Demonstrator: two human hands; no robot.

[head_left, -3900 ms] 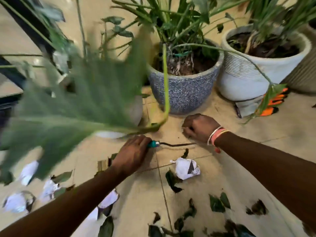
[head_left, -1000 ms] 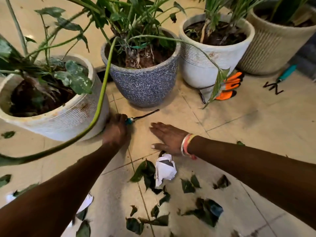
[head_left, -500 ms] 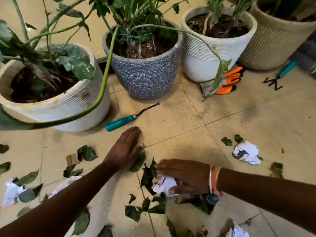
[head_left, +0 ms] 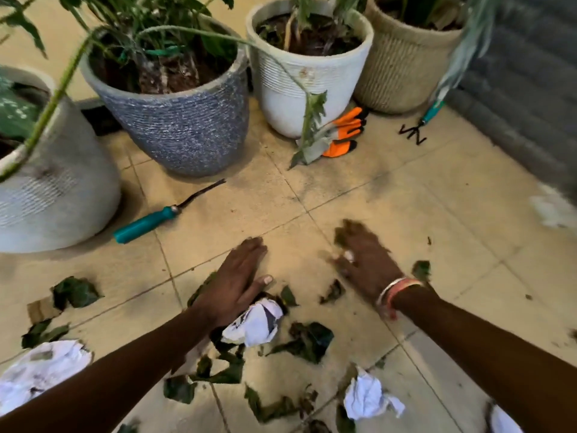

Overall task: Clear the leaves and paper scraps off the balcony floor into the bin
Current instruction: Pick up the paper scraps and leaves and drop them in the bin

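Both hands lie flat and open on matte beige tiles — left hand (head_left: 235, 281) beside a crumpled paper ball (head_left: 254, 323), right hand (head_left: 363, 259) blurred among curled dark leaves (head_left: 307, 340).

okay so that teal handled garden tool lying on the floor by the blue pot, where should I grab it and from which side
Grip the teal handle, the thick rounded end; the dark metal prong is thin and pointed. The tool lies flat and diagonal, handle toward the left hand, so that hand probably reaches it best from above, fingers wrapping across the handle. The big white pot stands close behind, so approach from the open tile side.
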